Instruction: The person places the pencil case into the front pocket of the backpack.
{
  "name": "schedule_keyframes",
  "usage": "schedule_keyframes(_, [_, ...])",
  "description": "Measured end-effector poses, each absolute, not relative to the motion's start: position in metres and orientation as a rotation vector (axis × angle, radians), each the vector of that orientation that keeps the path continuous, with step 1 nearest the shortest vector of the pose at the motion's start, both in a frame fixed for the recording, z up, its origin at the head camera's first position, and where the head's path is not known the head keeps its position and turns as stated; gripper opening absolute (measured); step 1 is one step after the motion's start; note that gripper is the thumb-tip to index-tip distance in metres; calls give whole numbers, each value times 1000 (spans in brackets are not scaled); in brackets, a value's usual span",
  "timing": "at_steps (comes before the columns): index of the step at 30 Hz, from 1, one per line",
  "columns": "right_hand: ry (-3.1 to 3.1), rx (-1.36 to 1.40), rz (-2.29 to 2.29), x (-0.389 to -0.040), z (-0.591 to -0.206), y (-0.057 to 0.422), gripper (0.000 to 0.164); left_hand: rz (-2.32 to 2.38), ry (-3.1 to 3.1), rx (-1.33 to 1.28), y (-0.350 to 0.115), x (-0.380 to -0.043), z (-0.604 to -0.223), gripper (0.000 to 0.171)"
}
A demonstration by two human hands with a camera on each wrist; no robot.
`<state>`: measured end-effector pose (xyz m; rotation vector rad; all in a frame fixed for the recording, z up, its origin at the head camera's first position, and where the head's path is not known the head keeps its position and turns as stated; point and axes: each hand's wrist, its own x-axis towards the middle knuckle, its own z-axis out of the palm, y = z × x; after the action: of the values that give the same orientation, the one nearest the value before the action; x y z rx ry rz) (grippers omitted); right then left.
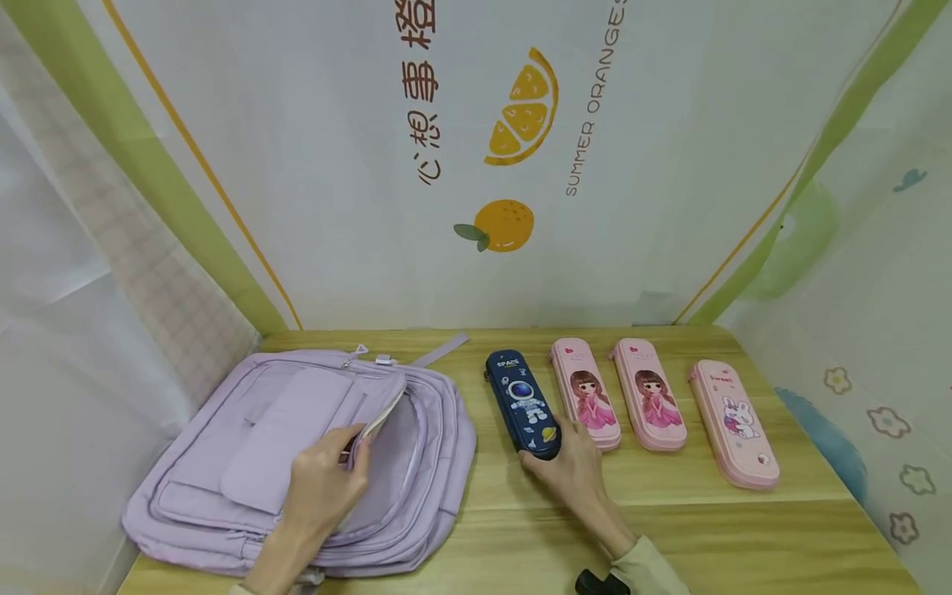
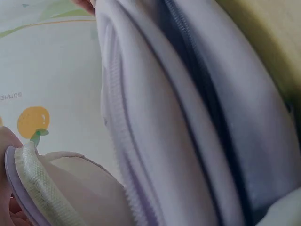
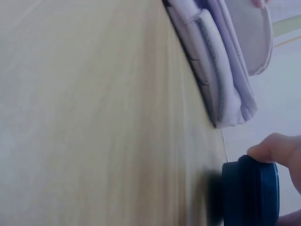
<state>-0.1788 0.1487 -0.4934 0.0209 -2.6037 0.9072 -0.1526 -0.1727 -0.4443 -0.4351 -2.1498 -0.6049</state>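
A lilac backpack (image 1: 245,430) lies on the table at the left, its front pocket unzipped. My left hand (image 1: 325,475) pinches the edge of the pocket's flap (image 2: 35,188) and holds it raised, so the pocket gapes toward the right. My right hand (image 1: 571,463) grips the near end of a dark blue pencil case (image 1: 522,403) with an astronaut and the word SPACE on its lid. In the right wrist view the thumb lies on the near end of the blue case (image 3: 251,193). Inside the pocket little can be made out.
Two pink pencil cases with a doll-like girl, one (image 1: 586,392) close beside the blue case and another (image 1: 649,395), lie to its right. Farther right is a pink rabbit case (image 1: 735,423). A printed curtain (image 1: 357,273) rises behind the wooden table (image 1: 521,529).
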Motion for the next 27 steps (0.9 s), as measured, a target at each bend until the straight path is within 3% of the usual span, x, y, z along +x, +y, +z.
schedule_keyframes(27, [-2419, 219, 955, -167, -455, 131, 70, -748, -2169, -233, -189, -155, -429, 12])
